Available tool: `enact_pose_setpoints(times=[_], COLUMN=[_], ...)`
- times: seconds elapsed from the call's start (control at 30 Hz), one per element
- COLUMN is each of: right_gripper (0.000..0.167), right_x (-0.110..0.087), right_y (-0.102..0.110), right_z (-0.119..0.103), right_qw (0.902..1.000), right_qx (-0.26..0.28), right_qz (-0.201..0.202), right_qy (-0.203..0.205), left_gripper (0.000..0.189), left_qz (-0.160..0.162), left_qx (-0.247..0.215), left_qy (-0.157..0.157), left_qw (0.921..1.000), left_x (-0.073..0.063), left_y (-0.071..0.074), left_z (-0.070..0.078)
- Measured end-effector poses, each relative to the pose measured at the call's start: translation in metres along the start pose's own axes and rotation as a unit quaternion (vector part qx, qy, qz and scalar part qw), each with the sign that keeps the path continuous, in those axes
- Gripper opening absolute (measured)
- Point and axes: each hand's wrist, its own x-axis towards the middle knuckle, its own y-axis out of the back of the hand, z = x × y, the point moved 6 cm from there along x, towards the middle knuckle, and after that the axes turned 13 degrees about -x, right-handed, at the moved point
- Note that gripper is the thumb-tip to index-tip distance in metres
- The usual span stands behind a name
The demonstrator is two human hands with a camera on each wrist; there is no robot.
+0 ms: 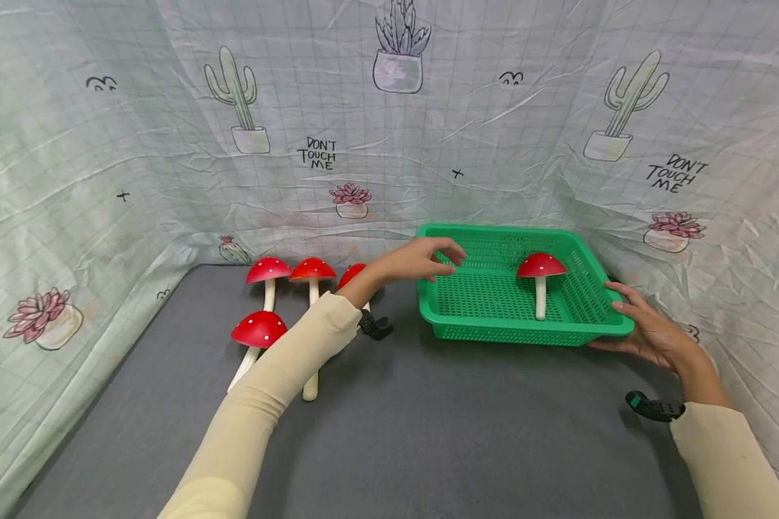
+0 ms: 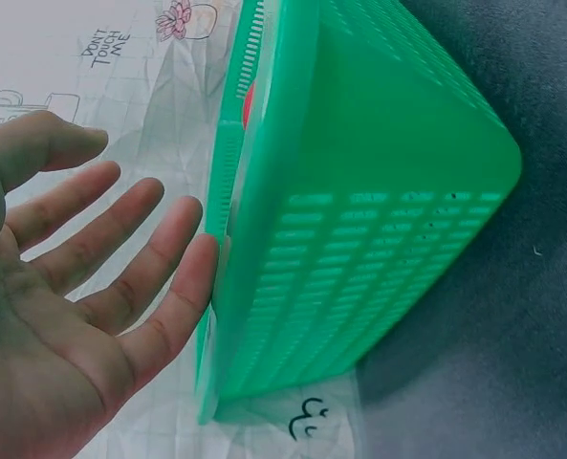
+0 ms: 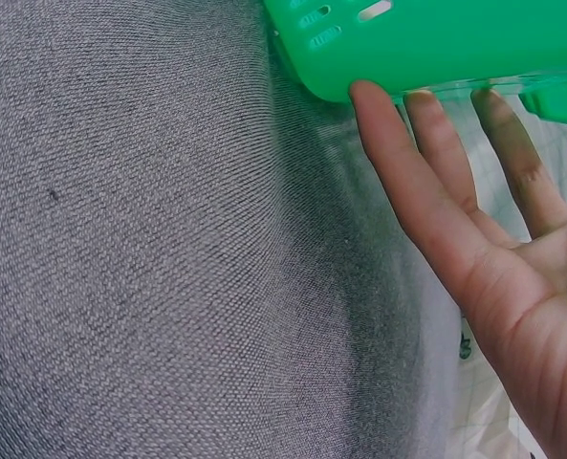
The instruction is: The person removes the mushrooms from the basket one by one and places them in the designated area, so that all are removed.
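Observation:
My left hand (image 1: 422, 259) reaches over the left rim of a green plastic basket (image 1: 526, 337), fingers loosely bent and holding nothing. In the left wrist view, a fingertip of the left hand (image 2: 92, 287) overlaps the basket's rim (image 2: 254, 191). A red-capped toy mushroom (image 1: 541, 266) with white dots and a pale stem lies inside, toward the right. At the basket's right end is my right hand (image 1: 656, 335), spread around the corner. The right wrist view has its straight fingers (image 3: 407, 182) touching the outside of the basket (image 3: 455, 43) near the underside.
Left of the basket, several similar mushrooms (image 1: 260, 329) lie on the grey tabletop (image 1: 461, 432); my left arm partly hides some, leaving one stem (image 1: 310, 387) showing below it. A wrinkled curtain (image 1: 454, 144) with cactus drawings surrounds the table, close behind the basket.

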Motion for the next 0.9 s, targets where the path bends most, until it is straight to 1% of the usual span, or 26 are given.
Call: enact_pose_setpoints(times=[0.2, 0.4, 0.5, 0.67, 0.8, 0.9], right_gripper=[0.049, 0.05, 0.05, 0.05, 0.05, 0.049], right_x=[0.0, 0.0, 0.001, 0.002, 0.002, 0.002], right_y=[-0.001, -0.001, 0.0, 0.001, -0.001, -0.001], right_z=[0.0, 0.0, 0.0, -0.001, 0.0, 0.001], right_qw=[0.9999, 0.9999, 0.9999, 1.0, 1.0, 0.9999], right_qx=[-0.015, -0.015, -0.011, -0.001, -0.005, -0.003], right_qz=[0.008, 0.009, 0.005, 0.001, -0.003, -0.007], right_qy=[-0.002, -0.002, -0.001, 0.002, 0.006, 0.011], left_gripper=[0.037, 0.037, 0.036, 0.034, 0.033, 0.033], left_qz=[-0.012, -0.021, -0.025, -0.041, -0.051, -0.056], left_qx=[0.02, 0.048, 0.048, 0.035, 0.039, 0.046], left_qy=[0.002, 0.011, 0.024, 0.046, 0.062, 0.066], left_qw=[0.9997, 0.9986, 0.9983, 0.9975, 0.996, 0.9952], left_x=[0.012, 0.031, 0.041, 0.056, 0.067, 0.074], left_y=[-0.005, -0.006, -0.007, -0.011, -0.013, -0.014], left_z=[0.005, 0.009, 0.009, 0.009, 0.008, 0.008])
